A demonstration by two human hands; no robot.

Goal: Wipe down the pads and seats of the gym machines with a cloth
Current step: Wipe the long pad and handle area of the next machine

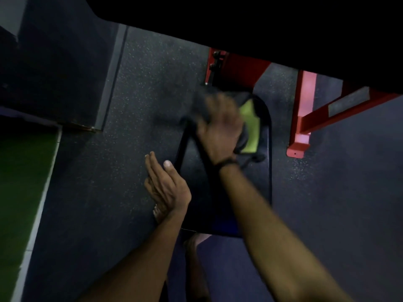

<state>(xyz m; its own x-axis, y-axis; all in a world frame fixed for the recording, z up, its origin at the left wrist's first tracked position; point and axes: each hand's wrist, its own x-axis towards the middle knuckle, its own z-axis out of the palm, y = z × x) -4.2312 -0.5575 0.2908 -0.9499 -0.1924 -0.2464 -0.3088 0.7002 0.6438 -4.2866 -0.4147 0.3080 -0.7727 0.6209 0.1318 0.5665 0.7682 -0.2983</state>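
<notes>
A black seat pad (pixel 259 188) of a red-framed gym machine lies below me, seen from above. My right hand (pixel 220 125) holds a cloth (pixel 249 127), dark grey with a yellow-green side, pressed on the far end of the seat; the hand is blurred by motion. My left hand (pixel 165 186) hovers at the seat's left edge, fingers straight and together, thumb up, holding nothing. A dark band circles my right wrist.
Red machine frame legs (pixel 302 118) stand to the right of the seat on speckled dark rubber flooring (pixel 139 105). A large black pad (pixel 239 22) overhangs the top. Green turf (pixel 19 182) with a white border lies at left. My bare foot (pixel 158 212) shows under the left hand.
</notes>
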